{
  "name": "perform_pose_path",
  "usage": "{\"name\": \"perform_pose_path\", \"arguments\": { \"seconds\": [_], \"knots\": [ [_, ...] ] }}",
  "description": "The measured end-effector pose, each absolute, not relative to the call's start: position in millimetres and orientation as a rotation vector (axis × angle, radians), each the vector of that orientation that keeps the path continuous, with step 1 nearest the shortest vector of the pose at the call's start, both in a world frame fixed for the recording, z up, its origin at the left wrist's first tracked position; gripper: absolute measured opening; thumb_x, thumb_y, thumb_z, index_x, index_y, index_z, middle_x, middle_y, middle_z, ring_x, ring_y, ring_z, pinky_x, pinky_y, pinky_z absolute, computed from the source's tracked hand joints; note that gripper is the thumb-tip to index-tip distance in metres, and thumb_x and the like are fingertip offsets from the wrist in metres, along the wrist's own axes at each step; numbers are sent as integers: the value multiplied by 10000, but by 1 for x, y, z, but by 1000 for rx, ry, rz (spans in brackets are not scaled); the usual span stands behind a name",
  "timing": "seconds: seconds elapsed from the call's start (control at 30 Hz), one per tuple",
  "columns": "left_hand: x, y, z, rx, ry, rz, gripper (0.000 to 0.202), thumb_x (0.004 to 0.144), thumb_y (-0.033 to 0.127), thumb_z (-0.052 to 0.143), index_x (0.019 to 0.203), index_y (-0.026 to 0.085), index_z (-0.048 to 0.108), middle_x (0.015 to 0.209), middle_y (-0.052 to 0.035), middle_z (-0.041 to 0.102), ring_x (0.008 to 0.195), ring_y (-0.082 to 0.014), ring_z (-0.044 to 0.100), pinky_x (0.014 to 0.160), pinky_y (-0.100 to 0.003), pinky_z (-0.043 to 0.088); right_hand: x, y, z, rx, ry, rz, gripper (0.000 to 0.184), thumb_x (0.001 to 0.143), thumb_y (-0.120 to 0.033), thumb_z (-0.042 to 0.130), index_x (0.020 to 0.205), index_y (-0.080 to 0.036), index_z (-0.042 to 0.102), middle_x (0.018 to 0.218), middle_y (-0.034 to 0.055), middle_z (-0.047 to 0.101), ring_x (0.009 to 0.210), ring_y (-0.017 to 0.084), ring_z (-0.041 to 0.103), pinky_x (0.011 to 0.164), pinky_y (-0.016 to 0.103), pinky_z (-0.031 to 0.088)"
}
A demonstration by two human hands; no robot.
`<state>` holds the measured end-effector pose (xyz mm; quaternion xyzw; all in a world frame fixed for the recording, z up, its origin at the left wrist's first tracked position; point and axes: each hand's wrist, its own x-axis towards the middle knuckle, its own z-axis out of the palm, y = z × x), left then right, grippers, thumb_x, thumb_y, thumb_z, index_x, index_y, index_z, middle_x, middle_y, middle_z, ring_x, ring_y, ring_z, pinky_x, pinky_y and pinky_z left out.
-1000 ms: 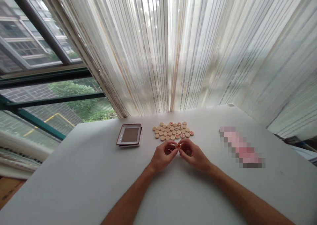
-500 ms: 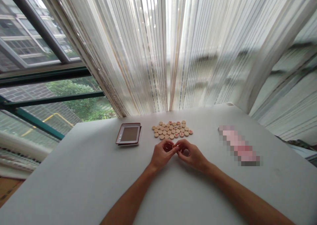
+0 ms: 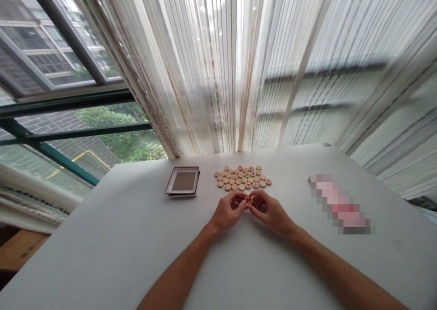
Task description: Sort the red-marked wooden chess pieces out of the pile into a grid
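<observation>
My left hand (image 3: 228, 213) and my right hand (image 3: 271, 212) meet near the middle of the white table (image 3: 143, 241). Between their fingertips they pinch a small round xiangqi piece (image 3: 249, 200); red marks show on its face, partly covered by the fingers. Just beyond the hands lies a loose group of wooden xiangqi pieces (image 3: 236, 181), flat on the table. Most show plain tan faces, while several carry red or black characters.
Left of the pieces lies a flat case with a pale frame and brown panel (image 3: 183, 181). A pixelated pink object (image 3: 337, 203) rests at the right. Striped curtains (image 3: 218, 73) hang behind the table's far edge, beside a window at left.
The held piece has turned so that its red-marked face shows more between the fingertips. The whole view has shifted slightly, with the table's things appearing further right.
</observation>
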<state>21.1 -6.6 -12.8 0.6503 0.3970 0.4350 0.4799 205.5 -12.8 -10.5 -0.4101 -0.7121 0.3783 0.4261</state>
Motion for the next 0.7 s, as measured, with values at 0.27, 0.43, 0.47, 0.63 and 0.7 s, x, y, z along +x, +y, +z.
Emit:
{"name": "perform_pose_path", "arguments": {
  "seconds": [0.27, 0.43, 0.47, 0.63, 0.7],
  "knots": [
    [20, -6, -11, 1607, 935, 1051, 328, 869, 354, 669, 1128, 154, 641, 1001, -96, 713, 834, -185, 695, 780, -306, 572, 207, -15, -2, -1020, -1771, 983, 183, 926, -355, 554, 1042, -214, 542, 801, 16, 652, 709, 159, 629, 633, 264, 513],
    [20, -7, -9, 1619, 945, 1046, 318, 866, 347, 677, 1121, 160, 652, 1011, -91, 716, 847, -186, 690, 788, -306, 570, 208, -15, -3, -1009, -1738, 1009, 173, 955, -364, 514, 1030, -212, 547, 791, 14, 639, 716, 161, 627, 659, 269, 512],
    [20, -7, -9, 1622, 947, 1043, 318, 868, 351, 674, 1122, 160, 655, 1009, -91, 718, 850, -188, 690, 787, -306, 569, 208, -15, -3, -1010, -1734, 1012, 175, 958, -365, 508, 1032, -212, 545, 791, 14, 639, 718, 162, 628, 661, 269, 510],
    [21, -8, -6, 1635, 967, 1051, 319, 873, 380, 664, 1103, 159, 685, 982, -85, 738, 846, -194, 693, 761, -298, 569, 208, -14, -4, -1028, -1753, 987, 172, 951, -367, 518, 1028, -213, 531, 749, -5, 621, 673, 153, 603, 611, 252, 477],
    [22, -9, -6, 1635, 973, 1050, 330, 873, 388, 663, 1110, 160, 694, 989, -88, 745, 851, -199, 699, 757, -298, 569, 208, -13, -5, -1039, -1769, 961, 169, 941, -368, 538, 1007, -213, 526, 726, -15, 599, 639, 144, 575, 580, 243, 452]
  ]
}}
